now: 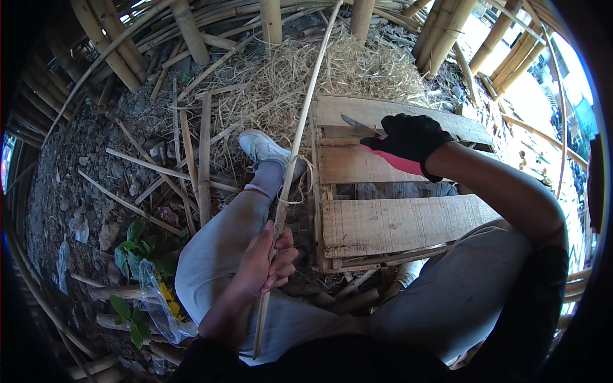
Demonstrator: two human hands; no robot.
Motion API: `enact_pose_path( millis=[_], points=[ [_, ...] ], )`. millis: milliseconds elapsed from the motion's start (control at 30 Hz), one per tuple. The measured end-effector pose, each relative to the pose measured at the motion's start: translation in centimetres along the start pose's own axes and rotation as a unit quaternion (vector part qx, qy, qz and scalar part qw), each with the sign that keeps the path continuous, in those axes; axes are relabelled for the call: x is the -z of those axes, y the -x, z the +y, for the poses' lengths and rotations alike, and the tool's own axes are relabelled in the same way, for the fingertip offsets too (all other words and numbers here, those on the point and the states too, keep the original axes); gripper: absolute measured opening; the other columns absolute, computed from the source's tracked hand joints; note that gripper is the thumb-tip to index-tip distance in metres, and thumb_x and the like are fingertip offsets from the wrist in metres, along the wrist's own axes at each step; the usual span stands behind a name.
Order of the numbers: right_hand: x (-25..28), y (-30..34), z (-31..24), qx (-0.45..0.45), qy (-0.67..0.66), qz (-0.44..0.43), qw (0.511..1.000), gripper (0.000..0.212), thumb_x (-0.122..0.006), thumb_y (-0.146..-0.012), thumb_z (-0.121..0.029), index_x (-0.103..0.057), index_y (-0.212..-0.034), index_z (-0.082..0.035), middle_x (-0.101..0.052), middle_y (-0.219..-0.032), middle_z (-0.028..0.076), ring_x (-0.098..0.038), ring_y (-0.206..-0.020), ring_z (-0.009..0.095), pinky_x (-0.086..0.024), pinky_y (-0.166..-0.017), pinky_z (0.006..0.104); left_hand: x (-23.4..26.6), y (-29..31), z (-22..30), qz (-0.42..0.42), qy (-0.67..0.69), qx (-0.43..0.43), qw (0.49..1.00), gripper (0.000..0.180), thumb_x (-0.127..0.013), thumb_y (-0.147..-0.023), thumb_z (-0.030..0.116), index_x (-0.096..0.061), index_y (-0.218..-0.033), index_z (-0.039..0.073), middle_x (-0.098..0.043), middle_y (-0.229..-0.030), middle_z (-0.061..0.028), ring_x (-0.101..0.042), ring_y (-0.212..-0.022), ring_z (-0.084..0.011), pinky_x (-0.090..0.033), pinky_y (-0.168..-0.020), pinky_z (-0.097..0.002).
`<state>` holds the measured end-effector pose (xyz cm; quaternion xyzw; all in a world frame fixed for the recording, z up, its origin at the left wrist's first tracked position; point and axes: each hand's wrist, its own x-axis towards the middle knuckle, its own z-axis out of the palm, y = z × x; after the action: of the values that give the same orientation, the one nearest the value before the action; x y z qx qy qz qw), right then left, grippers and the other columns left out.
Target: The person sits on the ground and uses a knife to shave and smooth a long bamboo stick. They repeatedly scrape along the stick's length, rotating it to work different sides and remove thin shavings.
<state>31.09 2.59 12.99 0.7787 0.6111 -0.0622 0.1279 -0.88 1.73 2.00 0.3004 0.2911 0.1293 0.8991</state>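
Observation:
My bare left hand (263,263) is closed around a long pale bamboo strip (307,110). The strip slants up and away from my lap, past the top of the view. A thin curled shaving (310,185) hangs off it above my fingers. My right hand (412,143), in a black and pink glove, is closed on a knife over the wooden slatted platform (396,223). The knife blade (357,125) points left toward the strip, apart from it. The glove hides the knife's handle.
Loose shavings (364,70) are heaped beyond the platform. Split bamboo pieces (205,159) lie on the rubble at left, near a leafy plant (135,246) and a clear plastic bag (159,300). Upright bamboo poles (271,22) line the far side. My shoe (265,148) stands beside the platform.

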Motion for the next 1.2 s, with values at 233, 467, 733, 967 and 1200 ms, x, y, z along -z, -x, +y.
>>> enact_pose_path(
  millis=[233,467,733,967,1200],
  points=[
    [1.1,0.7,-2.2,0.294,-0.133,0.411,0.853,0.063,-0.08,-0.075,-0.056,-0.068,-0.113,-0.008,-0.055,-0.138,0.018,-0.056,-0.123,0.038,-0.049,-0.099,0.0474,-0.8,-0.2,-0.9,0.035,-0.06,-0.031,0.997,0.052,-0.025,-0.104,0.06,-0.036,-0.081,0.015,-0.029,-0.051,0.0034,-0.026,-0.033,-0.0059,-0.021,-0.029,-0.0216],
    [0.2,1.3,-4.8,0.416,-0.121,0.363,0.825,0.062,-0.088,-0.062,-0.05,-0.067,-0.105,-0.01,-0.038,-0.154,0.022,-0.041,-0.138,0.042,-0.039,-0.109,0.0528,-0.7,-0.3,-1.5,0.011,-0.079,-0.031,0.996,0.059,-0.028,-0.101,0.067,-0.039,-0.081,0.013,-0.031,-0.052,0.0038,-0.03,-0.033,-0.0052,-0.026,-0.03,-0.0218],
    [-0.1,1.7,-5.5,0.43,-0.163,0.386,0.8,0.04,-0.083,-0.07,-0.036,-0.066,-0.091,-0.006,-0.046,-0.149,0.018,-0.051,-0.125,0.042,-0.045,-0.101,0.0514,-0.7,-0.2,-1.8,-0.029,-0.074,-0.036,0.996,0.057,-0.029,-0.102,0.065,-0.039,-0.081,0.012,-0.032,-0.053,0.0037,-0.031,-0.034,-0.0057,-0.026,-0.031,-0.022],
    [-1.0,1.8,-6.3,0.406,-0.244,0.414,0.777,0.034,-0.082,-0.07,-0.022,-0.068,-0.095,-0.004,-0.054,-0.139,0.019,-0.056,-0.119,0.04,-0.048,-0.095,0.0477,-1.1,0.1,-2.0,-0.025,-0.097,-0.053,0.994,0.056,-0.028,-0.101,0.066,-0.036,-0.081,0.014,-0.029,-0.051,0.0032,-0.028,-0.034,-0.0057,-0.024,-0.031,-0.0224],
    [-2.2,2.0,-7.5,0.326,-0.319,0.297,0.839,0.025,-0.086,-0.063,-0.004,-0.065,-0.078,-0.004,-0.045,-0.152,0.014,-0.045,-0.134,0.039,-0.045,-0.103,0.0459,-1.0,0.6,-2.5,-0.022,-0.079,-0.03,0.996,0.055,-0.026,-0.104,0.062,-0.045,-0.088,0.013,-0.031,-0.055,0.0044,-0.029,-0.037,-0.0058,-0.025,-0.033,-0.0228]
  ],
)
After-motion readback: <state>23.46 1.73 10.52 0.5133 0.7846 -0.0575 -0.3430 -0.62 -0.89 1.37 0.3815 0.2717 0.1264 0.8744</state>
